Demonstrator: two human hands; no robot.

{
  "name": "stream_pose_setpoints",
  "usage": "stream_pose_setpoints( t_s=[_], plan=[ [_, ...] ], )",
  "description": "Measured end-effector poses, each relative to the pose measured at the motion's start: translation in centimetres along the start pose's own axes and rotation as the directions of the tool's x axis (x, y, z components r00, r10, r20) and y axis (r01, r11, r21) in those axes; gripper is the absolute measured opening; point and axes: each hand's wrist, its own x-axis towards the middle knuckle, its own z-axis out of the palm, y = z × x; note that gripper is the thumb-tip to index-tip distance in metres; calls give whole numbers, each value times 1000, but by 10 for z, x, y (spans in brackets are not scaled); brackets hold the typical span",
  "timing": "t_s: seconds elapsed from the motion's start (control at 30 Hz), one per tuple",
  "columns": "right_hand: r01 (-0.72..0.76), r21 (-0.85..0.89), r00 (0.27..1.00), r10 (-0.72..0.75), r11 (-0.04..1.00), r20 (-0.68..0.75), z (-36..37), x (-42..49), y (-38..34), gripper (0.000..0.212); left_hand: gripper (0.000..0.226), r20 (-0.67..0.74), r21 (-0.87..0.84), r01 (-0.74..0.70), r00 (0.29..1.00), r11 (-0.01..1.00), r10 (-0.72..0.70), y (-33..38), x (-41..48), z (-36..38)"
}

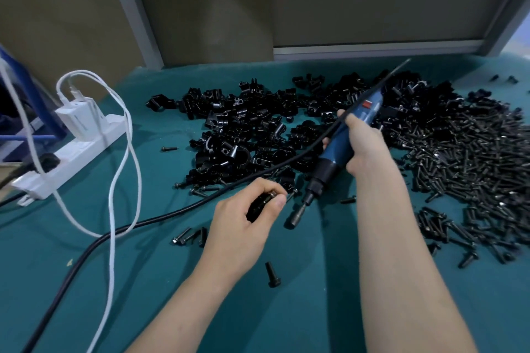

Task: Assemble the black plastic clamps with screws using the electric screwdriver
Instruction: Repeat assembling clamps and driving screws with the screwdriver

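My left hand point(246, 223) is closed around a black plastic clamp point(259, 203), with a screw tip point(291, 194) poking out past my thumb. My right hand point(362, 146) grips the blue electric screwdriver point(338, 149), tilted down to the left. Its bit point(295, 216) hangs just right of the clamp, apart from it. A heap of black clamps point(243, 129) lies behind my hands. A big pile of black screws point(464, 169) spreads at the right.
The screwdriver's black cord point(160, 216) runs across the green mat to the lower left. A white power strip point(71, 157) with chargers and white cables point(126, 152) sits at the left. Loose screws point(186, 235) point(271, 274) lie near my left hand. A grey wall panel stands behind.
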Motion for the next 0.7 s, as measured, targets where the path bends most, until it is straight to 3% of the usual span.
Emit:
stream_pose_setpoints(
  t_s=[0.13,0.2,0.27,0.4,0.5,0.53,0.6,0.63,0.7],
  plan=[
    [95,-354,982,-146,930,-120,7,6,5,38,12,28,-9,-7,1000,1000,7,0,-1,2],
    [107,-603,970,-216,790,-111,4,5,3,50,11,16,42,-33,999,999,32,-1,-2,3],
    [93,-783,975,-214,615,-52,-1,0,-3,48,9,-8,72,-39,999,997,39,-1,-2,2],
    [166,-889,958,-284,427,43,-8,-26,-35,36,24,-54,104,-13,998,995,19,-2,-1,0],
    [396,-855,859,-464,334,216,0,-63,-56,36,32,-94,117,6,996,993,5,-2,0,0],
    [503,-816,828,-429,285,361,8,-80,-55,36,33,-106,120,8,994,993,4,-3,0,0],
    [656,-723,754,-172,214,634,21,-108,-34,35,34,-116,136,-6,993,991,22,-4,2,1],
    [694,-699,715,-54,171,697,23,-117,-18,34,36,-114,148,-16,993,989,33,-5,2,1],
    [729,-678,681,-1,90,732,18,-121,10,26,41,-92,163,-29,995,986,45,-5,1,1]
  ],
)
